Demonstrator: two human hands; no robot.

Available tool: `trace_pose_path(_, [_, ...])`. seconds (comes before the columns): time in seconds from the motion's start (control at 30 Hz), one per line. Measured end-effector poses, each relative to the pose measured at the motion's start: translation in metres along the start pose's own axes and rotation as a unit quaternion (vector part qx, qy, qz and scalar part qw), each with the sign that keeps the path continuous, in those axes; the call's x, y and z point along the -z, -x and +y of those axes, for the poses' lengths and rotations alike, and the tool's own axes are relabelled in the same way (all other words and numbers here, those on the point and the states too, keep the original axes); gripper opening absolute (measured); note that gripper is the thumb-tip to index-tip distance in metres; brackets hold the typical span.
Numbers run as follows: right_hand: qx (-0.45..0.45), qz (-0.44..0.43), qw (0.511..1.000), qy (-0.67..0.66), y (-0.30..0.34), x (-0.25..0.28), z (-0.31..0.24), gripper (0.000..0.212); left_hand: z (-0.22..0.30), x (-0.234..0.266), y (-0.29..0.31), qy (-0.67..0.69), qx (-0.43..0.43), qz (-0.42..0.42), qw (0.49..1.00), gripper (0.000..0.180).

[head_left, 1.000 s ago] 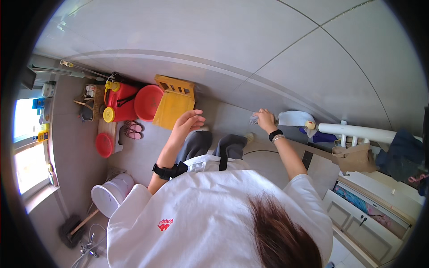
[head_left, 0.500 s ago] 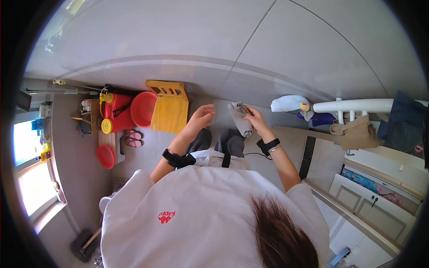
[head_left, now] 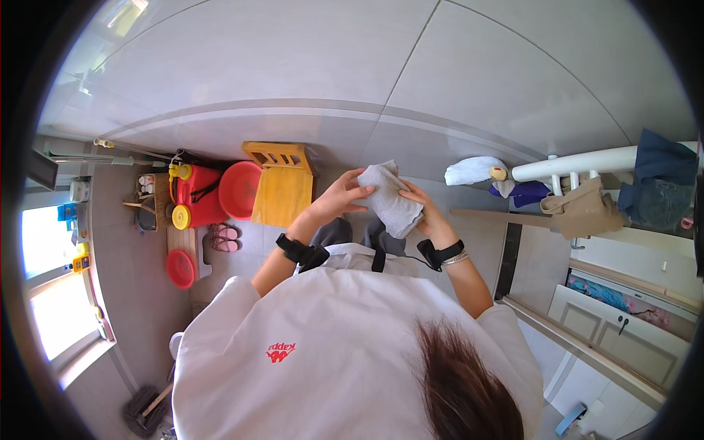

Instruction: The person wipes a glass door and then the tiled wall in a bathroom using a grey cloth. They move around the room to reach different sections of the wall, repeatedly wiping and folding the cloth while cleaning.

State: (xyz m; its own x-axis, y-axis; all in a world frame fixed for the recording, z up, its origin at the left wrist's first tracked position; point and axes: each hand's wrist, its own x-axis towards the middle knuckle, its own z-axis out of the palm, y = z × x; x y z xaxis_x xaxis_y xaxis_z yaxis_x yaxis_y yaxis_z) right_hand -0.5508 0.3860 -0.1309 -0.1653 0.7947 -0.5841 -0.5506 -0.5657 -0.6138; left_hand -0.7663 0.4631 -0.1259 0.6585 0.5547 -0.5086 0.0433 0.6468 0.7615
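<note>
A folded grey cloth is held up in front of my legs, between my two hands. My right hand grips its right edge, with the fingers over the front. At the upper left edge, my left hand has its fingertips on the cloth, some partly hidden at its border. Black bands circle both wrists.
On the left stand a yellow wooden chair, a red basin, a red jug with yellow caps and pink slippers. To the right, a white rail carries a tan bag and dark blue fabric.
My left hand has moved right and up to the cloth and taken its left edge. The cloth has been raised slightly and turned, with a broader face showing.
</note>
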Motion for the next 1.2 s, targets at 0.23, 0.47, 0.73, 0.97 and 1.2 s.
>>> trace_pose_path(0.23, [0.092,0.043,0.993,0.065,0.001,0.001,0.011,0.052,-0.003,-0.010,0.013,-0.294,-0.206,0.175,0.917,0.045])
trace_pose_path(0.47, [0.105,0.067,0.992,0.022,0.000,-0.008,0.022,0.048,-0.006,-0.017,0.014,-0.283,-0.215,0.196,0.914,0.015])
trace_pose_path(0.73, [0.120,0.093,0.985,-0.080,0.013,-0.003,0.017,0.048,-0.005,0.014,0.021,-0.223,-0.205,0.236,0.923,0.009])
trace_pose_path(0.97, [0.103,0.083,0.981,-0.145,0.021,0.008,0.018,0.045,-0.004,0.020,0.023,-0.328,-0.173,0.230,0.900,0.015])
trace_pose_path(1.2, [0.119,0.081,0.979,-0.147,0.023,0.009,0.023,0.044,-0.002,-0.006,0.019,-0.234,-0.159,0.110,0.953,0.035])
